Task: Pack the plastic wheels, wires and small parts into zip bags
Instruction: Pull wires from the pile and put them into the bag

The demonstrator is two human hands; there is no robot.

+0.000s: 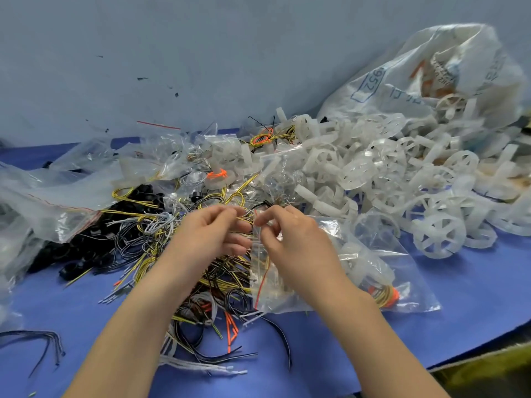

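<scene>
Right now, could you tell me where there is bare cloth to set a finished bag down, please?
Bare blue cloth lies near right, below the clear zip bag; another patch sits near left, between the left forearm and loose black wires. The yellow-and-black wire tangle and white plastic wheels are crowded.

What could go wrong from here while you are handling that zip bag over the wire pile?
1. The left hand and right hand pinch the zip bag at its mouth directly above the tangled wires; a stray strand might get caught in the red seal.
2. The bag lies close beside the heap of plastic wheels, so shifting it may drag loose ones along.
</scene>
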